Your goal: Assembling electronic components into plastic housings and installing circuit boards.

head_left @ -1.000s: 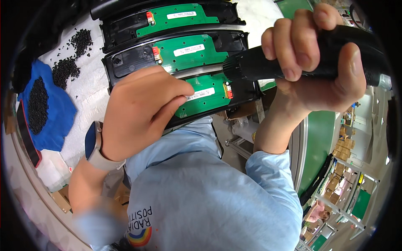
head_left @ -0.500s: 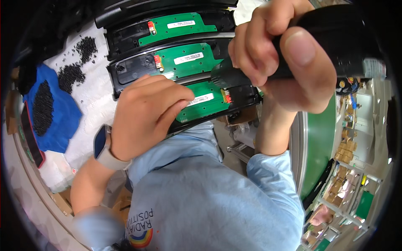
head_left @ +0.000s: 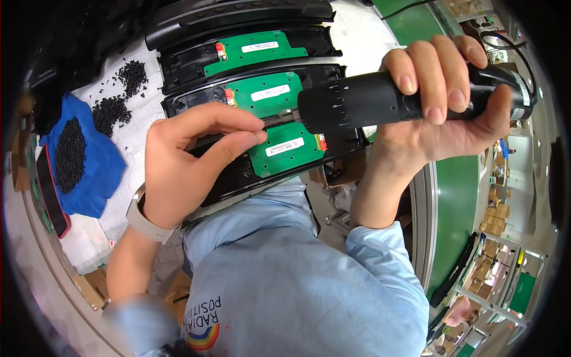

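In my right hand [head_left: 440, 113], fingers wrapped round its body, is a black electric screwdriver [head_left: 357, 104] lying almost level and pointing left. Its metal bit [head_left: 279, 119] ends at the thumb and forefinger of my left hand [head_left: 178, 157], which are pinched together; whatever sits between them is too small to make out. Below the bit lies the nearest black plastic housing [head_left: 348, 143], holding a green circuit board [head_left: 276, 160] with a white label and a red-and-white connector [head_left: 322, 143]. My left hand and the screwdriver cover parts of this housing.
Farther back stand more black housings [head_left: 190, 62] with green boards [head_left: 253, 49]. At the left, small black screws [head_left: 70, 154] lie heaped on a blue cloth [head_left: 107, 172], with more piles [head_left: 112, 114] on the white sheet [head_left: 140, 149]. A cable [head_left: 523, 44] trails from the screwdriver's rear.
The screwdriver has swung down and away from the camera to lie level, its bit now meeting my left fingertips. My left fingers have turned and lifted off the board into a pinch.
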Demonstrator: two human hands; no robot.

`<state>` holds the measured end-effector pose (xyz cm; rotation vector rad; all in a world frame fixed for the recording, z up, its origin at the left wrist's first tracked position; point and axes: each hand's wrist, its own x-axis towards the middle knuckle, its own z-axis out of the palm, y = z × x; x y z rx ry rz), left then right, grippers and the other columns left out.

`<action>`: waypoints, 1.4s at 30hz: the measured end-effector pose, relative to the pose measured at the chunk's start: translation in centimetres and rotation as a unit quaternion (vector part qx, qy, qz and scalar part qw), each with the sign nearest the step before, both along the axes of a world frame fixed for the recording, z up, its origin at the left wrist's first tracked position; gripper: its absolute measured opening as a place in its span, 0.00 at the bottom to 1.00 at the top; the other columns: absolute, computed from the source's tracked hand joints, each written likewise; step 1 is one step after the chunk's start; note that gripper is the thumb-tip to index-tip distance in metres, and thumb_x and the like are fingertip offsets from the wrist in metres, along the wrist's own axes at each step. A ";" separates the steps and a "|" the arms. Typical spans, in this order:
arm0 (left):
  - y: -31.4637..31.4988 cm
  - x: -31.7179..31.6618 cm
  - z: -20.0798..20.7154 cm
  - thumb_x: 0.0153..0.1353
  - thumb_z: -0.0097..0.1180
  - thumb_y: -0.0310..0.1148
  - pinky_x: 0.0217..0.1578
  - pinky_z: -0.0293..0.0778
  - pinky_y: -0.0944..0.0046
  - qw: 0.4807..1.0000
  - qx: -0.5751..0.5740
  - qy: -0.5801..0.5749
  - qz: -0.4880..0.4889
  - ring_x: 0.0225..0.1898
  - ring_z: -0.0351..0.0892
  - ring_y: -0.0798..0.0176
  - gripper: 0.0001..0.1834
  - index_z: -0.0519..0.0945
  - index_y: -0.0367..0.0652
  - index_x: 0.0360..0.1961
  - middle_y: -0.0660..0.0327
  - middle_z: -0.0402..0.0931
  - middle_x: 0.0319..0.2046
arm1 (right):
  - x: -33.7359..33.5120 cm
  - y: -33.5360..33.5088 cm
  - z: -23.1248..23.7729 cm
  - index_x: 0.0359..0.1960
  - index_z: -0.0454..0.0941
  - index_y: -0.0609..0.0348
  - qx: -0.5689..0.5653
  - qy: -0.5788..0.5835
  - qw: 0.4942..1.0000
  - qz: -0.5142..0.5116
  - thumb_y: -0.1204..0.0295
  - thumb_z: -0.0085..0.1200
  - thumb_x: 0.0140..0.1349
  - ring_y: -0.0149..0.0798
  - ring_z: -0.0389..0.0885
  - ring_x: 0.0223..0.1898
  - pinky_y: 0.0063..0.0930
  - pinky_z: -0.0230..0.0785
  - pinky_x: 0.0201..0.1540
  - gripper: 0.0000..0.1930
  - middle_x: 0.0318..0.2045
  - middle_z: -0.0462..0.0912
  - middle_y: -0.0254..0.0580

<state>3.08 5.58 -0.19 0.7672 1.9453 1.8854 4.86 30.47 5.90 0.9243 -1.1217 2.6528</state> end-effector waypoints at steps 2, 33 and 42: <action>0.2 -0.1 0.2 0.55 0.60 0.21 0.40 0.75 0.73 0.999 0.010 -0.032 0.034 0.34 0.82 0.70 0.04 0.82 0.33 0.34 0.60 0.82 0.31 | 0.3 0.1 0.2 0.42 0.71 0.59 0.013 -0.002 1.000 -0.004 0.58 0.55 0.58 0.29 0.68 0.21 0.31 0.59 0.36 0.19 0.22 0.70 0.31; -7.5 -7.0 -0.4 0.50 0.65 0.36 0.39 0.71 0.57 0.709 -0.500 0.421 0.265 0.40 0.74 0.51 0.17 0.80 0.34 0.35 0.54 0.76 0.32 | 1.7 -0.5 0.1 0.45 0.66 0.58 0.182 -0.006 0.981 -0.065 0.57 0.50 0.59 0.28 0.67 0.17 0.28 0.63 0.30 0.20 0.19 0.68 0.30; -7.9 -8.4 -1.8 0.54 0.58 0.25 0.31 0.68 0.57 0.776 -0.479 0.332 0.243 0.28 0.74 0.50 0.07 0.73 0.33 0.27 0.52 0.73 0.26 | 2.0 -1.3 0.0 0.44 0.66 0.59 0.214 -0.030 0.969 -0.117 0.58 0.50 0.58 0.28 0.66 0.15 0.28 0.62 0.27 0.19 0.19 0.68 0.31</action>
